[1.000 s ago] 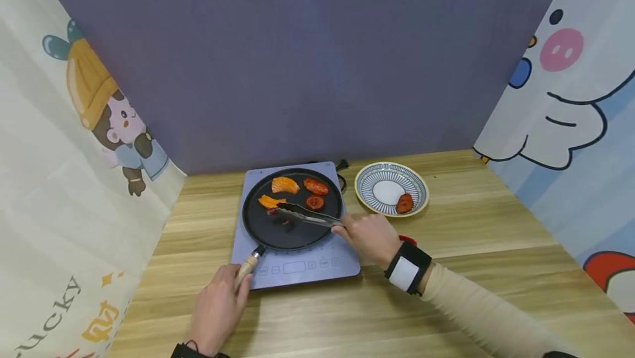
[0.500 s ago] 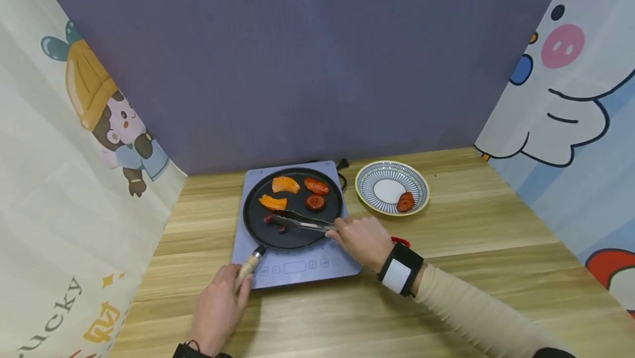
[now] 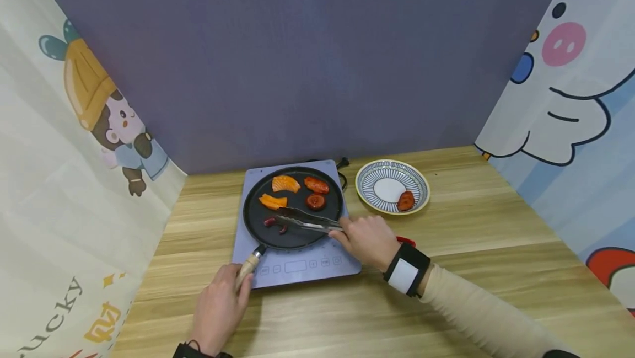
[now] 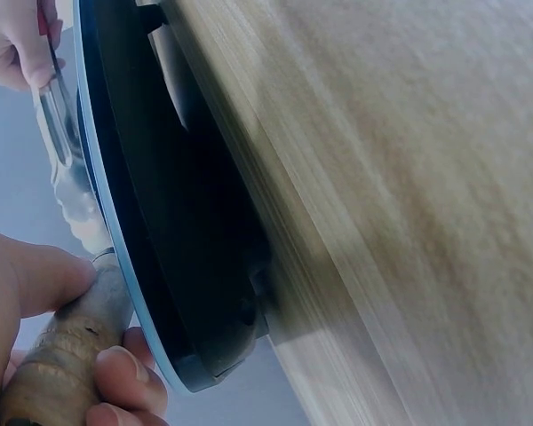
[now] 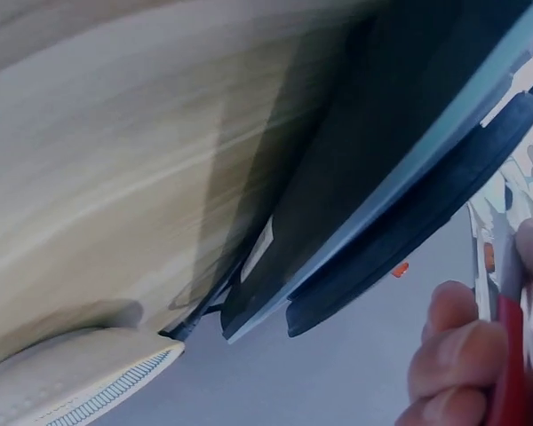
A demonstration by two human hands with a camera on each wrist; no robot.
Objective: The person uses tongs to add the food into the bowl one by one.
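Note:
My left hand (image 3: 218, 308) grips the wooden handle (image 3: 248, 267) of a flat black frying pan (image 3: 297, 243). In my right hand (image 3: 369, 242) are metal tongs (image 3: 307, 225); the right wrist view shows their red grip (image 5: 512, 364). The tongs' tips are over the pan, beside small dark-red curled pieces (image 3: 269, 221); whether they touch them I cannot tell. Further back in the pan lie two orange slices, one ridged (image 3: 285, 183) and one folded-looking (image 3: 273, 202). To their right are a long reddish-brown glazed piece (image 3: 316, 185) and a round one (image 3: 315, 201).
Under the pan is a lilac induction cooker (image 3: 297, 278) with a black cord (image 3: 343, 164) behind it. A striped plate (image 3: 364, 181) at the right holds one reddish-brown piece (image 3: 405, 201). A purple-grey panel (image 3: 307, 71) rises behind the wooden table (image 3: 486, 209).
The tongs have drawn back from the folded orange slice toward the near side of the pan, uncovering it and the dark-red pieces. My left hand stays on the handle.

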